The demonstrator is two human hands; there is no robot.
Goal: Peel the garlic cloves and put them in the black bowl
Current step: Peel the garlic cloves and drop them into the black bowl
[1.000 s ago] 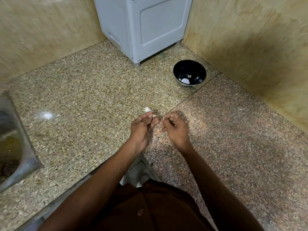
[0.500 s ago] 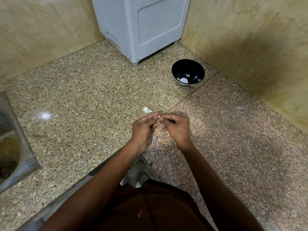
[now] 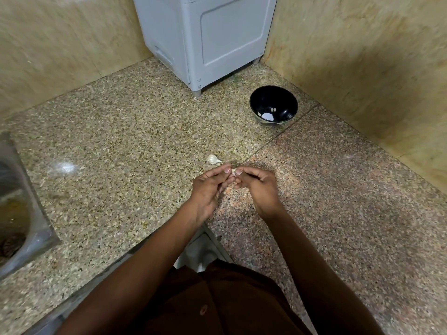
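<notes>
Both hands, left hand (image 3: 210, 189) and right hand (image 3: 257, 187), have closed in fingertip to fingertip, pinching one clove (image 3: 233, 171), so peeling continues; spare clove (image 3: 213, 159) waits, bowl (image 3: 273, 106) well apart.

No text, label, brand, number or sign can be read anywhere in the head view. The grey appliance (image 3: 205, 37) at the back of the counter (image 3: 121, 146) carries small marks near its foot, possibly symbols, too tiny to make out.
</notes>
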